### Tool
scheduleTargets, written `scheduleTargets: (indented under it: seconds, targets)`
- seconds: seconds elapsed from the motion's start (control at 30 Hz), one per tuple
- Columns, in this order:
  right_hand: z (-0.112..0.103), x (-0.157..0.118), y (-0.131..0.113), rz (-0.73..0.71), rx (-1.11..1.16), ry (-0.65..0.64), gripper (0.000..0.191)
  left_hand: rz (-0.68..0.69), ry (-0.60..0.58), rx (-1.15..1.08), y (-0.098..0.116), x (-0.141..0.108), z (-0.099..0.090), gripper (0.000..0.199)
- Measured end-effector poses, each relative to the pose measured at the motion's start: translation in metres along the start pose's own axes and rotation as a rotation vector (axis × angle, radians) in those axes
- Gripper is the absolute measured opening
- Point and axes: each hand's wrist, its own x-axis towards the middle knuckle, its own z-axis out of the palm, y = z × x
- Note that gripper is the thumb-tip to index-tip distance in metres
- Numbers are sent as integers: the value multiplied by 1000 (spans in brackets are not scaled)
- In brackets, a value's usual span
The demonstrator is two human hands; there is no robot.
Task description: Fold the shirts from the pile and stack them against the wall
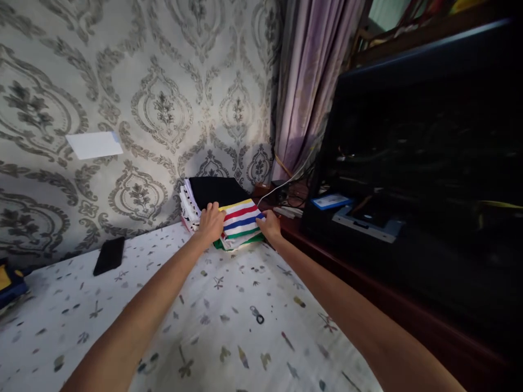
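A striped cloth (241, 218) in white, red, blue, green and yellow lies folded on top of green and white fabric. My left hand (211, 222) grips its left edge, fingers curled over it. At the right edge, my right hand (269, 225) pinches the cloth between thumb and fingers. Just behind, against the wall, is a folded black cloth (216, 190) on a stack of white and dotted fabrics (189, 204).
The patterned white sheet (220, 305) bears a black phone (109, 256) at left and a dark blue and yellow item (11, 283) at the far left edge. A large black screen (408, 163) and a purple curtain (304, 81) stand at right, with a white cable (286, 182) between.
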Motion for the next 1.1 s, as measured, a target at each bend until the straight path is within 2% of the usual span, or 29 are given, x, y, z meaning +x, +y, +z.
scheduleTargets:
  seconds: [0.07,0.13,0.23,0.3,0.4,0.5,0.6,0.73,0.83,0.97,1.1]
  targets:
    - [-1,-5,4,-69,-98,6,37,42,-42,137,-1,-6,11,31]
    - [-1,-11,0,-254,-251,-16,40,74,-66,248,-3,-11,15,34]
    - [11,-17,-17,-584,-503,-108,35,93,-62,271,-6,-8,10,32]
    - [27,-18,-25,-661,-612,-165,38,116,-38,258,-8,-1,3,34]
    - [55,-22,-23,-614,-698,-197,52,207,-32,243,-16,15,-3,43]
    - [72,-26,-12,-570,-693,-160,58,252,-143,242,-33,35,1,51]
    - [75,-29,-3,-567,-690,-139,57,157,-240,246,-51,54,12,54]
    - [73,-27,-4,-563,-737,-167,55,17,-236,221,-65,71,20,62]
    - [77,-19,-9,-576,-781,-207,53,-29,-241,211,-64,76,23,61]
    - [85,-8,-15,-549,-806,-262,53,11,-265,255,-54,77,27,59]
    - [83,-10,-20,-549,-786,-278,49,5,-290,226,-44,60,13,62]
